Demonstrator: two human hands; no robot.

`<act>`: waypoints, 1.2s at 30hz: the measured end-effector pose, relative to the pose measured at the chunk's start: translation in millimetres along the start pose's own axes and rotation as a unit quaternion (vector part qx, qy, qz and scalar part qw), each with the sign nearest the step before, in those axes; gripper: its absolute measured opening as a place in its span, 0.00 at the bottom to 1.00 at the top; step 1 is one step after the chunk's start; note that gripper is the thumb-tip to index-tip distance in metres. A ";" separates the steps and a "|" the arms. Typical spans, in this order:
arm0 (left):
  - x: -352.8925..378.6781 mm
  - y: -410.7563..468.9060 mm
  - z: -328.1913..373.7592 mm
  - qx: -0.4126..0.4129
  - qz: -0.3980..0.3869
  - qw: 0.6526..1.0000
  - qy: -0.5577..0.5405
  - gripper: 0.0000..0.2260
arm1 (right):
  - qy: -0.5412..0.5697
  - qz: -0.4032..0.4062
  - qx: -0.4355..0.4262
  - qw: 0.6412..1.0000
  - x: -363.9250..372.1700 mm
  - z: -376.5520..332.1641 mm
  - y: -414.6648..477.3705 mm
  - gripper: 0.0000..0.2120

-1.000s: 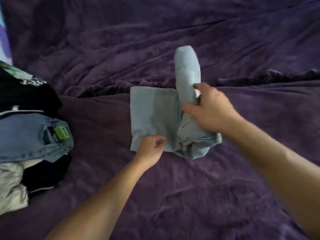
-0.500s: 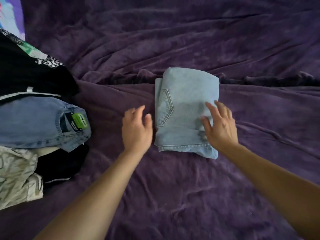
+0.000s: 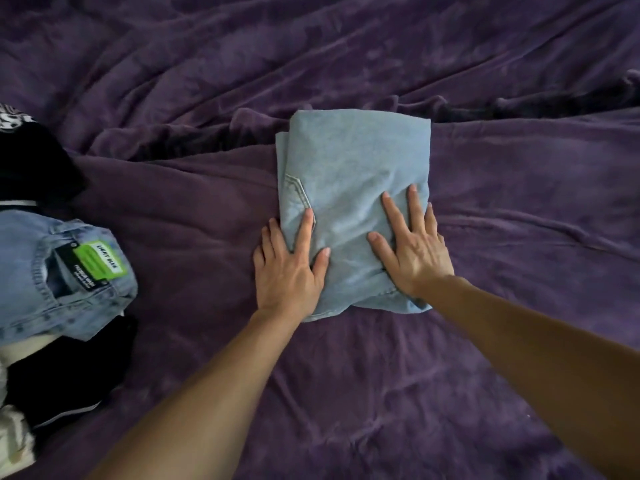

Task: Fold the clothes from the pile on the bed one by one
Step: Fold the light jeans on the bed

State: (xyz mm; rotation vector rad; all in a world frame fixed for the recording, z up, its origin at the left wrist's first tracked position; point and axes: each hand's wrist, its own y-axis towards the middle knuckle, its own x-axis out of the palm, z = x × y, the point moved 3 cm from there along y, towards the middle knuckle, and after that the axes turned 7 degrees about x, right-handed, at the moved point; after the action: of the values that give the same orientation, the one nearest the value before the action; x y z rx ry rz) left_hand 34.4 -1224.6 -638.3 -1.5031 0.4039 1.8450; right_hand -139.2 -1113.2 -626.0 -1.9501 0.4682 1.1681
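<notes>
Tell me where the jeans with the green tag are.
Head view, far left: the tagged jeans lie in the clothes pile, well left of the folded jeans.

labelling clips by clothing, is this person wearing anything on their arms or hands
Nothing worn that shows: the left hand and right hand have no gloves, rings or watch, and the left forearm and right forearm are bare to the frame edge, no sleeve in view.

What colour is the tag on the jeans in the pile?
The tag is bright green, on the blue jeans at left; the head view shows it.
</notes>
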 end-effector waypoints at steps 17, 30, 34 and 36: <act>-65.6 -47.5 100.6 -0.048 0.028 0.994 -0.094 0.24 | 0.143 -0.026 0.077 0.986 -30.7 63.1 -113.0 0.33; -47.2 -190.8 403.1 -0.062 0.002 0.981 -0.186 0.23 | 0.122 -0.011 0.113 0.986 -156.0 345.9 -260.4 0.32; -53.6 -195.9 512.0 -0.003 0.011 0.975 -0.224 0.23 | 0.128 0.047 0.147 0.980 -219.2 434.0 -292.2 0.32; -58.0 -193.6 563.4 0.034 0.003 0.971 -0.236 0.22 | 0.145 0.076 0.176 0.971 -245.3 472.2 -307.3 0.32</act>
State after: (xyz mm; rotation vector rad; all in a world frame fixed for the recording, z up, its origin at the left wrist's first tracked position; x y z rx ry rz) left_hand -233.6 -749.2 -392.5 -0.9723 0.2370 2.0908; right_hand -328.6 -574.3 -399.7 -1.7974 0.9285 0.8229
